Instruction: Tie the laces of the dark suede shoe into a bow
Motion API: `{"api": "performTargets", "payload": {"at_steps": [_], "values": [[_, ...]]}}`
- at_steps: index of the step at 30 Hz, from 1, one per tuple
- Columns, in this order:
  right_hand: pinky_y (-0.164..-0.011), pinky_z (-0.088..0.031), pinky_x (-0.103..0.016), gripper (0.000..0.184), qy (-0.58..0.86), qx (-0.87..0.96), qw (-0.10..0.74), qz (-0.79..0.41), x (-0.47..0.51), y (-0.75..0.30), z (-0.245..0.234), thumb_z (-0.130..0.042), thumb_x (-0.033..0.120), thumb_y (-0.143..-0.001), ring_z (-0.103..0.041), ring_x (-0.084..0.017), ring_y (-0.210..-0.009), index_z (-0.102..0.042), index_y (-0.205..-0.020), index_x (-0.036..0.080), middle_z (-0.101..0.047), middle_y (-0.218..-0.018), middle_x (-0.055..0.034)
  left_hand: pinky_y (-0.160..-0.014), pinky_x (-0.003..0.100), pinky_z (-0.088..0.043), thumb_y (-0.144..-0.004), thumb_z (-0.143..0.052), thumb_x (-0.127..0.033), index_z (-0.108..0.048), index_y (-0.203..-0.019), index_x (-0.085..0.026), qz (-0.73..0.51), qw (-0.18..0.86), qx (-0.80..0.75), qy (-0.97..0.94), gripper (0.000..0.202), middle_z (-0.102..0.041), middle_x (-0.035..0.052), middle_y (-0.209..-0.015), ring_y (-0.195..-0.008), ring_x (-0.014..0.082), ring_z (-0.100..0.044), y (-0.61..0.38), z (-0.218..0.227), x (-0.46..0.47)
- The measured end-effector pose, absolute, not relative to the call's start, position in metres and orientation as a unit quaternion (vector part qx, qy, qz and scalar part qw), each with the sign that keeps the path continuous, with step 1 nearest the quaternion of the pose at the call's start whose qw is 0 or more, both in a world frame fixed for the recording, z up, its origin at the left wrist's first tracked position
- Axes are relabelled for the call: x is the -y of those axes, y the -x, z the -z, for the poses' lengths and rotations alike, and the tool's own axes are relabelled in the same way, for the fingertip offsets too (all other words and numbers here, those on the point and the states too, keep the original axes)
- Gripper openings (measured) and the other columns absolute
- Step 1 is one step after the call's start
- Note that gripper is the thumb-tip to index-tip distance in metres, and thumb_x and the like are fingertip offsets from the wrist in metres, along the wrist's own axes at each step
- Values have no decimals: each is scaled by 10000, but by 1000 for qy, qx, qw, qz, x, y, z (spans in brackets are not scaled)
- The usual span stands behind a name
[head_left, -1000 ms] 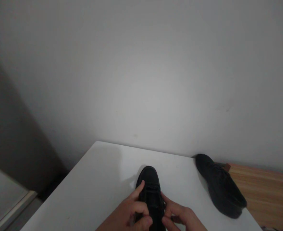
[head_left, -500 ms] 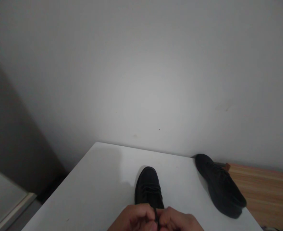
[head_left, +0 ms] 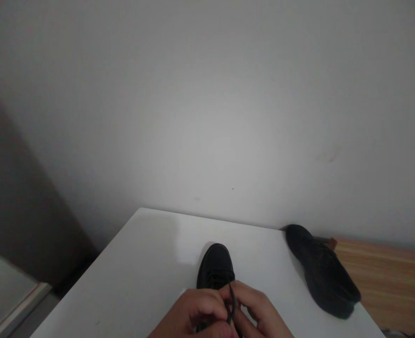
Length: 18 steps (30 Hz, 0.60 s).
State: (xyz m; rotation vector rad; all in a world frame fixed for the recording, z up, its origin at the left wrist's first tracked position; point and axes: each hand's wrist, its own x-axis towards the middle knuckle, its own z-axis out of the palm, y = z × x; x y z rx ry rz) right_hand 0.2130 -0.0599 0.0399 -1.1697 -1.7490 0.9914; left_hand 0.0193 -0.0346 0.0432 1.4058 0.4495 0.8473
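At the far left stands a dark grey upright panel [head_left: 13, 202], with a pale strip of floor [head_left: 3, 291] at its foot. Right of it a flat white table [head_left: 140, 263] runs from the near edge to the plain white wall [head_left: 207, 117] behind.

At the near edge of the table, a little left of centre, the left hand [head_left: 193, 314] is curled tight, fingers folded in toward the palm and the thumb side turned to the right. It pinches a thin black shoelace [head_left: 232, 300], which shows as a short dark loop rising in the narrow space where the two hands meet.

Just beyond the knuckles lies a black leather lace-up shoe [head_left: 216, 265]. It rests flat on the table, its rounded toe pointing away toward the wall, and its near half is hidden under the hands. So the shoe sits directly beyond and below the grip, and the lace comes up from it into the fingers.

The right hand [head_left: 260, 312] presses against the left, fingers bent over the top of the loop and closed on the same lace. Its fingertips cannot be made out where they meet.

Well apart to the right, a second black shoe [head_left: 322, 272] lies along the right edge of the table, its toe toward the wall. Beyond that is a light brown wooden surface [head_left: 394, 277].
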Motion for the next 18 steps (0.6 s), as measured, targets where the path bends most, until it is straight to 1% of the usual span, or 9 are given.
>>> {"api": "performTargets", "payload": {"at_steps": [1, 3, 5, 8, 11, 13, 15, 18], "values": [[-719, -505, -278, 360, 457, 692, 396, -393, 57, -212, -39, -527, 524, -959, -625, -200, -763, -720, -868, 234, -668, -780, -33, -792, 292, -498, -905, -689, -379, -784, -904, -229, -374, 654, -193, -629, 178, -712, 51, -859, -849, 184, -674, -20, -44, 33], [-677, -480, -272, 336, 460, 672, 407, -415, 53, -213, -39, -560, 507, -948, -584, -180, -715, -682, -838, 215, -624, -741, -15, -788, 288, -494, -896, -701, -349, -814, -907, -228, -375, 641, -193, -642, 166, -715, 63, -857, -860, 191, -670, -21, -44, 29], [-664, -466, -273, 332, 457, 627, 423, -469, 50, -214, -38, -566, 513, -950, -573, -172, -716, -656, -863, 206, -616, -759, -14, -754, 275, -491, -876, -721, -343, -819, -931, -232, -384, 639, -197, -637, 158, -704, 65, -871, -847, 186, -658, -21, -43, 25], [-645, -449, -277, 364, 446, 564, 457, -524, 50, -219, -34, -562, 545, -954, -555, -150, -663, -645, -918, 193, -604, -753, -7, -669, 245, -481, -861, -736, -361, -816, -931, -227, -401, 661, -217, -596, 171, -680, 53, -864, -744, 149, -630, -16, -41, 19], [-624, -419, -278, 399, 438, 507, 509, -540, 50, -222, -28, -595, 570, -928, -518, -132, -600, -653, -885, 178, -568, -673, 13, -642, 237, -478, -847, -753, -386, -815, -878, -207, -429, 664, -264, -552, 192, -657, 21, -756, -645, 116, -597, -7, -39, 13], [-584, -395, -270, 406, 422, 449, 549, -565, 51, -222, -27, -630, 576, -901, -480, -126, -570, -651, -846, 174, -534, -619, 24, -637, 238, -475, -843, -759, -396, -806, -879, -207, -467, 651, -296, -520, 198, -661, 9, -695, -631, 119, -591, -1, -34, 8], [-548, -377, -258, 379, 402, 387, 591, -583, 52, -223, -27, -672, 553, -879, -443, -115, -557, -652, -835, 177, -517, -633, 25, -635, 242, -472, -850, -755, -391, -792, -932, -219, -510, 639, -316, -480, 194, -689, 9, -717, -643, 124, -594, 6, -29, 5], [-536, -381, -242, 313, 382, 329, 639, -580, 54, -228, -27, -723, 502, -855, -420, -95, -568, -663, -834, 196, -526, -742, 13, -654, 257, -475, -855, -755, -375, -748, -1067, -241, -555, 636, -327, -425, 251, -721, 15, -811, -666, 125, -602, 12, -21, 3]]}}
